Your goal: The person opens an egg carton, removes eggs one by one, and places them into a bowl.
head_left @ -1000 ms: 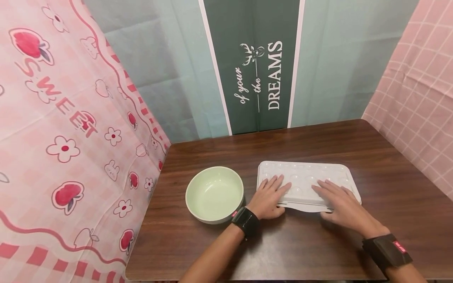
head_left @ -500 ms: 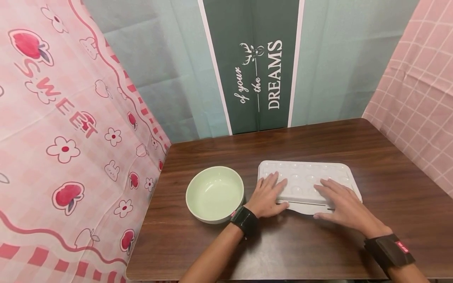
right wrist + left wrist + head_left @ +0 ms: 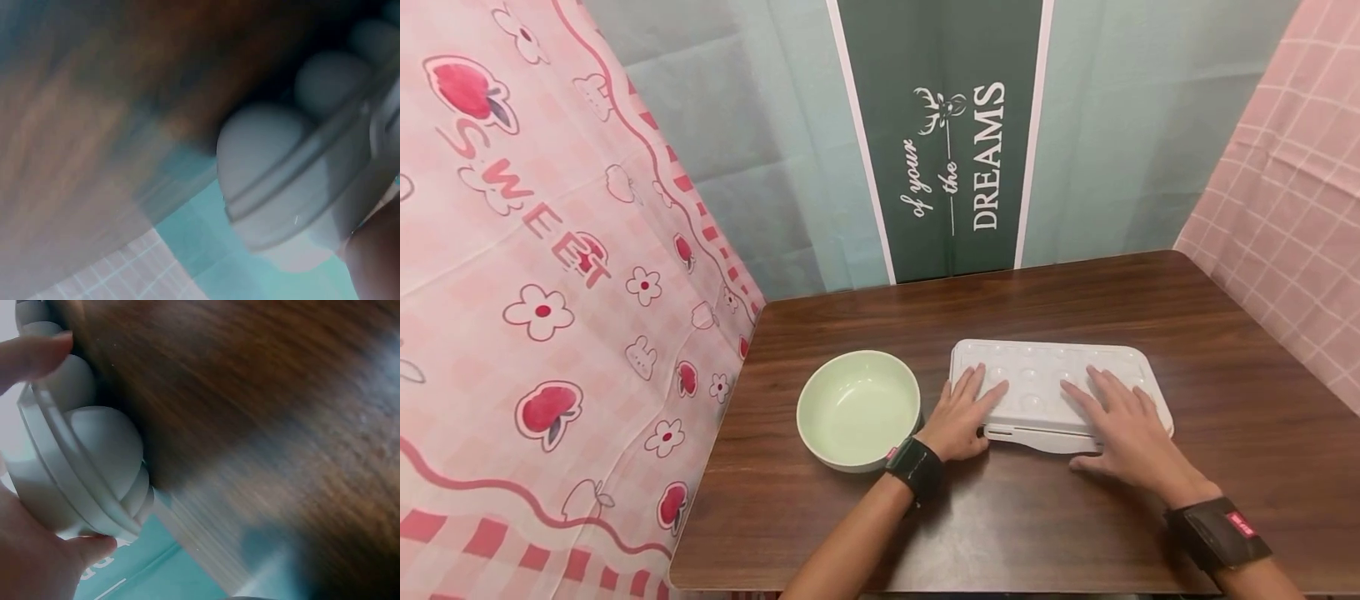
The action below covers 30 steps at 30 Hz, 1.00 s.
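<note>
Shown with left grip [image 3: 958, 422] and right grip [image 3: 1123, 425] spread wide upon white lidded tray [image 3: 1037, 397], probably light, stiff and slippery, best taken by end rims [image 3: 1157, 392] beside each grip.

White case [image 3: 1033, 387], pale green bowl [image 3: 857, 417], dark brown wood-grained table [image 3: 1000, 537]

A white, rectangular case [image 3: 1037, 404] with rounded corners lies flat on the table [image 3: 1015, 533], its long sides running roughly crosswise, its top dotted with rows of small round bumps. Along its near side a curved white flap [image 3: 1037, 439] juts outward, and rounded cups [image 3: 106, 440] bulge beneath its layered rim. The left hand [image 3: 958, 423] spreads its fingers over its left near corner, while the right hand [image 3: 1126, 429] rests fanned fingers on the right part of its top.
</note>
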Available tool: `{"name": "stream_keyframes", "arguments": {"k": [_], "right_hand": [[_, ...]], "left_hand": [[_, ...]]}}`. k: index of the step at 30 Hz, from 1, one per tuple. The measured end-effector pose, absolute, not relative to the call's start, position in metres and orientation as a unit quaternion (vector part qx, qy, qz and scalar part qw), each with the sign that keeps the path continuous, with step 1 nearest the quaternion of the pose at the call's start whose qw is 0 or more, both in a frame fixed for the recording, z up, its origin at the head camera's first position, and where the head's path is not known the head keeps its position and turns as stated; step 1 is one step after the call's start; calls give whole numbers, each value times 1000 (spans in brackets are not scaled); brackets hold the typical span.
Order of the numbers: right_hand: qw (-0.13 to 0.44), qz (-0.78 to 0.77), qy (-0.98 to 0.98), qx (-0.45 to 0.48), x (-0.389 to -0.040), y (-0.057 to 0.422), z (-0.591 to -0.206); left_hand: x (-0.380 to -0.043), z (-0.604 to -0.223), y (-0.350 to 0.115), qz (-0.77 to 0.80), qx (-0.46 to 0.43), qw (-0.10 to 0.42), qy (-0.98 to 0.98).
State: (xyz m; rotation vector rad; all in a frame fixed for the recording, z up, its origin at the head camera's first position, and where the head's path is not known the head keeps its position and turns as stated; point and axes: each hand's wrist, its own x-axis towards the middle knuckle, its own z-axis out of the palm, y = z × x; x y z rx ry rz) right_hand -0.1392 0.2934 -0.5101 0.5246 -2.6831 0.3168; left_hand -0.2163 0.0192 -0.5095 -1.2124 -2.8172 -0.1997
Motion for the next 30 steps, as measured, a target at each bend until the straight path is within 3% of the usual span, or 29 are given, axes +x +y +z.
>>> {"name": "stream_keyframes", "arguments": {"k": [11,20,30], "right_hand": [[214,127,-945,210,-135,296,-509],[246,139,-934,218,-139,297,-490],[289,149,-920,217,-146,304,-473]], "left_hand": [[-216,-502,15,-108,-394,34,-912],[-218,-498,14,-148,-362,141,-909],[-216,-500,11,-204,-338,158,-905]]}}
